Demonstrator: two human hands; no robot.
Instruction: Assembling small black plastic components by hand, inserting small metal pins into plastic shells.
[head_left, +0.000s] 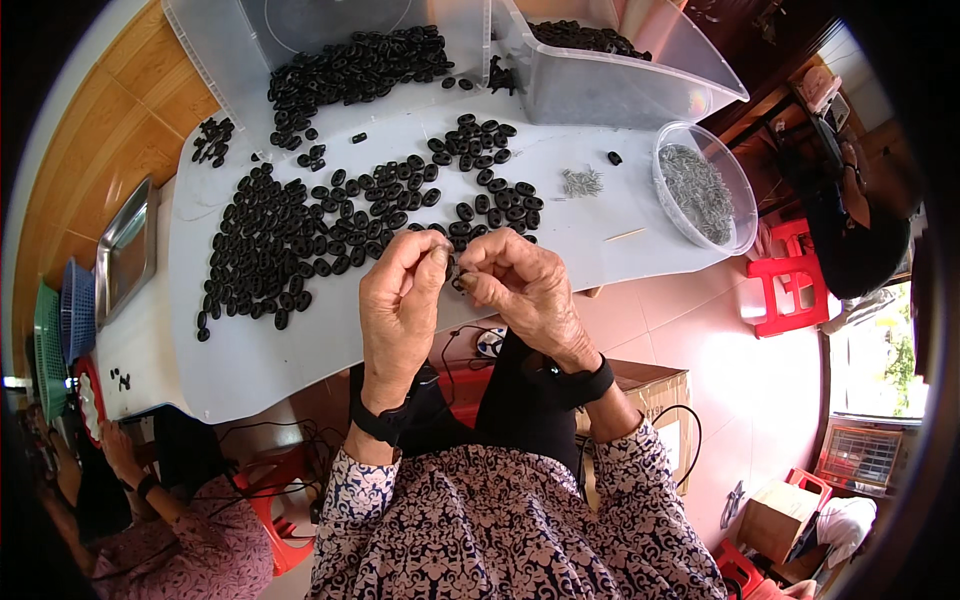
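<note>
In front of my body, at the near edge of the table, my left hand [398, 305] and my right hand [525, 292] meet with thumbs and fingertips pinched. A small black part [458, 283] shows between the fingertips, mostly covered by them. Whether a metal piece is also in the right fingers cannot be made out. Just beyond the hands, many loose black oval parts [260, 235] with holes spread over the grey-white table [590, 240]. To the right lie a little heap of thin silvery metal pieces [581, 182] and a round clear tub [737, 240] of similar pieces.
Two clear plastic bins, one tipped toward me [225, 70] and one upright [610, 90], hold more black parts at the back. A thin wooden stick [626, 235] lies near the tub. Another person's hand [122, 455] is at lower left. A red stool [785, 290] stands right.
</note>
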